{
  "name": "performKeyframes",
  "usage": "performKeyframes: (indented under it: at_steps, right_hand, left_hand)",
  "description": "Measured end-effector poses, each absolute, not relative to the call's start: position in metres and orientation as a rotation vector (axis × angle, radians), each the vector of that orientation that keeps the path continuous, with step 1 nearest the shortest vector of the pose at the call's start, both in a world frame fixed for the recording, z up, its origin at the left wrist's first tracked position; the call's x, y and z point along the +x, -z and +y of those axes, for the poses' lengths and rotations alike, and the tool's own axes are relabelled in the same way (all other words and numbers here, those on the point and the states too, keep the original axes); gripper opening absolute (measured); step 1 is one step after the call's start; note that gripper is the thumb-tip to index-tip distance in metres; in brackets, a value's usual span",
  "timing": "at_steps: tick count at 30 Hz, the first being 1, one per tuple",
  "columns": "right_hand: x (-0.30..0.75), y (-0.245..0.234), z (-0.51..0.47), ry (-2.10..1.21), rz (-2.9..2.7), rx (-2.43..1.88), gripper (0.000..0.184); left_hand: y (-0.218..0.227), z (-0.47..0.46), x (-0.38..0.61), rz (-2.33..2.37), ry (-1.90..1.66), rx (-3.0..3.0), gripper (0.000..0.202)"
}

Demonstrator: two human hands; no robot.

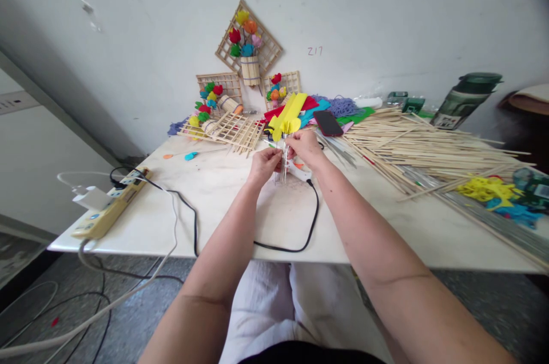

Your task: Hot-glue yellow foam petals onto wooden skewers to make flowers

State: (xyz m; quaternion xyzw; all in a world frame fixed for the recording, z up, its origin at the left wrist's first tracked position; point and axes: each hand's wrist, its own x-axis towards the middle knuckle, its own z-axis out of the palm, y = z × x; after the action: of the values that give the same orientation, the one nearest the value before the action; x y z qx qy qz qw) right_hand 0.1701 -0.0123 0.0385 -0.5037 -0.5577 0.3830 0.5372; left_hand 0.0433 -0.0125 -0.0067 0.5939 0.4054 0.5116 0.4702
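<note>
My left hand [264, 166] is closed around a small bundle of thin silvery wires [283, 174], held upright over the table. Just above it and to the right, my right hand [306, 146] pinches the upper part of the same wires. Yellow petal-like pieces [293, 126] show at the wires' top; whether they are joined to them I cannot tell. Behind these lie yellow strips [294, 106] of sheet material. Partly hidden beneath my hands is a white tool [301, 173], perhaps a glue gun, with a black cord.
Lattice panels with flower baskets [250, 70] lean on the wall. A pile of wooden sticks [422, 144] covers the right side, near a phone [328, 123] and a dark bottle [465, 101]. The power strip [112, 204] stands at left, cords crossing the table's front edge.
</note>
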Motion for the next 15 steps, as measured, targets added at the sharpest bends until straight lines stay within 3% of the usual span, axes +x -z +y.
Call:
performKeyframes:
  at_steps: [15]
  right_hand:
    - [0.1723,-0.0341,-0.0081,-0.976,-1.298,-1.199,0.023]
  left_hand:
    - [0.0022,-0.0176,0.0460,0.990,-1.212,1.427,0.015]
